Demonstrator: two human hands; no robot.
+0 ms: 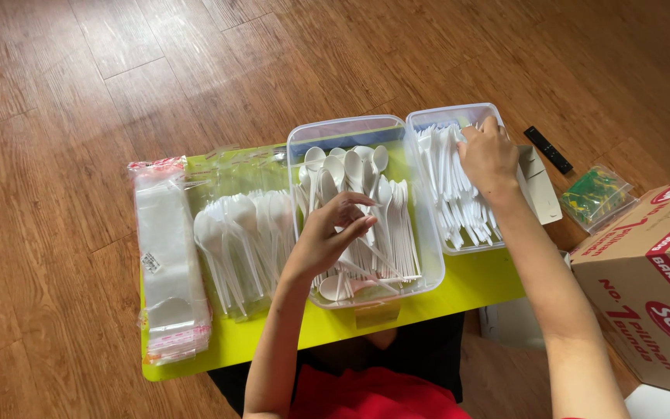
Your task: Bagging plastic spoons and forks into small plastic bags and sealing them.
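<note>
Nearest, the left hand (pixel 333 233) reaches into the clear tub of white plastic spoons (pixel 354 213) on the yellow-green table (pixel 459 289), fingers loosely curled, pinching one spoon handle. Farther off, the right hand (pixel 488 155) presses curled fingers onto white forks (pixel 451 194) in the neighbouring tub; whether it grips any is unclear.

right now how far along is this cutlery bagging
Done: a batch of bagged spoons lies on the yellow table. In hand: the left hand reaches into the spoon tub, the right hand into the fork tub. Left: both tubs look well filled, and a stack of empty bags waits.
</note>
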